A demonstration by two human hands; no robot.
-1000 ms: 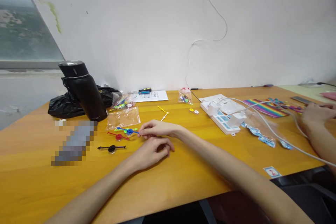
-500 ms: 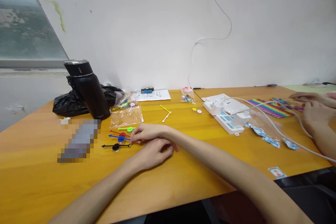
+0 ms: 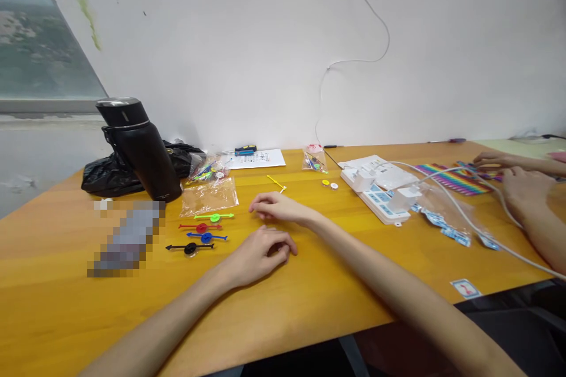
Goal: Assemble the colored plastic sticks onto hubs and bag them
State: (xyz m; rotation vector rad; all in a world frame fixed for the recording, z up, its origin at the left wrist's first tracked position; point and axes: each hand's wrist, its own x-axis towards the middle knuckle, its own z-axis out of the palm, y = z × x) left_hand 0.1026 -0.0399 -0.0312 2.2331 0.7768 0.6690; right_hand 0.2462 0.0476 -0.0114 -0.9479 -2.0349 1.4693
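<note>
A black flask (image 3: 139, 150) stands at the bench's (image 3: 53, 306) far left. Beside it four coloured spinner sticks lie in a stack: green (image 3: 215, 217), red (image 3: 201, 227), blue (image 3: 206, 237), black (image 3: 190, 247). The left hand (image 3: 260, 253) rests loosely curled, empty, just right of them. The right hand (image 3: 276, 207) hovers above it, fingers relaxed, holding nothing. A white power strip (image 3: 375, 188) sits further right.

A wooden table (image 3: 309, 300) carries a black flask (image 3: 139, 150) and black bag (image 3: 104, 177) at ten o'clock; four coloured spinners (image 3: 201, 232) lie left of centre. A paper (image 3: 259, 158) sits at twelve o'clock; a power strip (image 3: 375, 188) and rainbow strip (image 3: 451, 179) lie at two o'clock.
</note>
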